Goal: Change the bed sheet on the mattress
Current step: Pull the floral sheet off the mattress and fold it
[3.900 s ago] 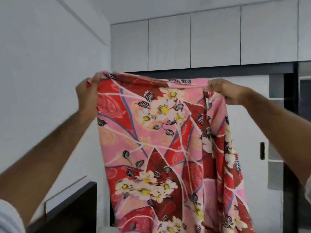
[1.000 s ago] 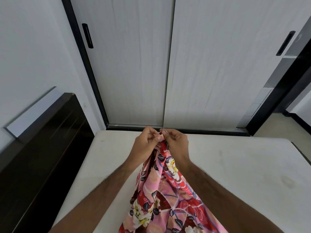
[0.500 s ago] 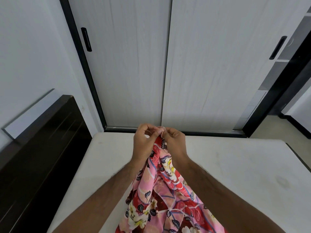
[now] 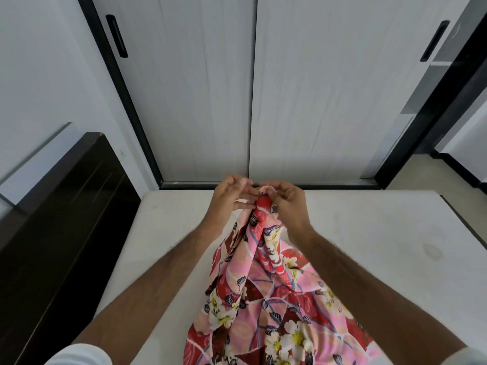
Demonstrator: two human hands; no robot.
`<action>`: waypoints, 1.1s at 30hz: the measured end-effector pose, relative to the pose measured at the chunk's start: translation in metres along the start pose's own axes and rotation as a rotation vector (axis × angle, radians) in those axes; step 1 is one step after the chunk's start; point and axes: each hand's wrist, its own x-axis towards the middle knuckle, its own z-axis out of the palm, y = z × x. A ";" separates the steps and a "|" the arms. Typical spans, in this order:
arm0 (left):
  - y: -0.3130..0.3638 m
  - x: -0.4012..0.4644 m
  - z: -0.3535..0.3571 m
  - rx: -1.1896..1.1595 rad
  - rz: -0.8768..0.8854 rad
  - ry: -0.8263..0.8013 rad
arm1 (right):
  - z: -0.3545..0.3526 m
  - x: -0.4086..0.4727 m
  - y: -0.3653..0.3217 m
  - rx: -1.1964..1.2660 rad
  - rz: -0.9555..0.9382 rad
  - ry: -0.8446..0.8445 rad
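Above bare mattress (image 4: 369, 233), hands pinch sheet (image 4: 266, 272) corner.

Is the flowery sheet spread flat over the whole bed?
No, the flowery sheet is bunched up in both hands, and the mattress around it is bare.

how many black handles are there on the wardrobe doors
2: one handle near the left edge of the left wardrobe door, another handle near the right edge of the right door.

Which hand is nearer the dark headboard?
Left. The left hand is on the headboard's side of the floral sheet; the right hand pinches the sheet's top further away.
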 end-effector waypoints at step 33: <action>-0.105 -0.022 0.099 0.438 0.444 -0.464 | -0.150 -0.021 -0.048 0.290 0.079 -0.014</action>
